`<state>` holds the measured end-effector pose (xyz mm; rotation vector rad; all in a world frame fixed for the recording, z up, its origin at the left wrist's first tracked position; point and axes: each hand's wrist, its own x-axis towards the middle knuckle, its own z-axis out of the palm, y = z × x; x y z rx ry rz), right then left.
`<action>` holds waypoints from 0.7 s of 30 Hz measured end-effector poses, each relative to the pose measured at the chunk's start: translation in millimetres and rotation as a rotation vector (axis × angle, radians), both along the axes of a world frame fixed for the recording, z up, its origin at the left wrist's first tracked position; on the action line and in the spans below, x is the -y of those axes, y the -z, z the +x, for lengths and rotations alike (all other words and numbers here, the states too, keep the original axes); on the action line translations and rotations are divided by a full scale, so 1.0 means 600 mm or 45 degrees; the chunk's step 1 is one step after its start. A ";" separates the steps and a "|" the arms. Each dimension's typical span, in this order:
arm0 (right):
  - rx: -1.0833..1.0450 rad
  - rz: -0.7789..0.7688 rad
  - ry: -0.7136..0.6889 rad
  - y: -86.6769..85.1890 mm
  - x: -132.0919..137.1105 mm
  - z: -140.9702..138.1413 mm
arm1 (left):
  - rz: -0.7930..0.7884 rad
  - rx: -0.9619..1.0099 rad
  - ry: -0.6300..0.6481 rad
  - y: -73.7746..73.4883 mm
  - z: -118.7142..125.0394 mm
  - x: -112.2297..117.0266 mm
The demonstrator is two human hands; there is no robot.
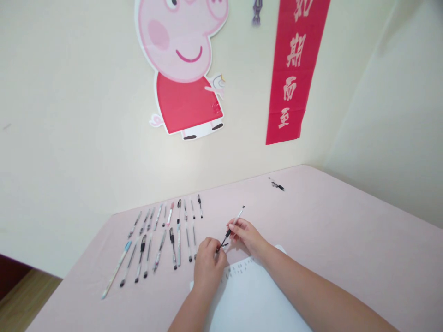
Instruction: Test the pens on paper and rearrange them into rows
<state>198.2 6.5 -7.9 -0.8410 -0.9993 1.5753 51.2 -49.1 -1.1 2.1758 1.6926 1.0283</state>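
My right hand (244,234) is closed on a pen (236,219) with a clear barrel and a black grip. The pen is tilted, its dark end up and its tip pointing down toward my left hand. My left hand (209,260) is closed around a small black piece, perhaps a pen cap (222,246), right at the pen's tip; the fingers hide most of it. Below both hands lies a white sheet of paper (259,299) with rows of small dark marks along its top.
Several pens and refills lie in two rows on the left of the pink table (346,240), among them a blue-capped pen (117,267) and a pink pen (170,214). Small black pen parts (277,185) lie at the back right. A wall (86,115) stands behind.
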 end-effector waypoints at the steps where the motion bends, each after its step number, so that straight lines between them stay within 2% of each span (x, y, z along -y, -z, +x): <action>1: -0.001 0.005 0.006 -0.001 0.000 0.000 | -0.012 -0.008 0.013 -0.002 0.001 0.001; 7: -0.023 0.000 0.130 -0.001 -0.011 0.009 | -0.023 0.009 0.092 -0.008 0.005 0.004; 10: -0.047 -0.044 0.282 -0.003 -0.020 0.019 | -0.037 0.036 0.130 -0.009 0.005 0.004; 16: -0.113 -0.098 0.705 -0.013 -0.035 0.043 | -0.081 0.050 0.181 -0.007 0.006 0.006; 21: -0.155 -0.107 0.829 -0.013 -0.045 0.058 | -0.096 0.063 0.187 -0.005 0.007 0.005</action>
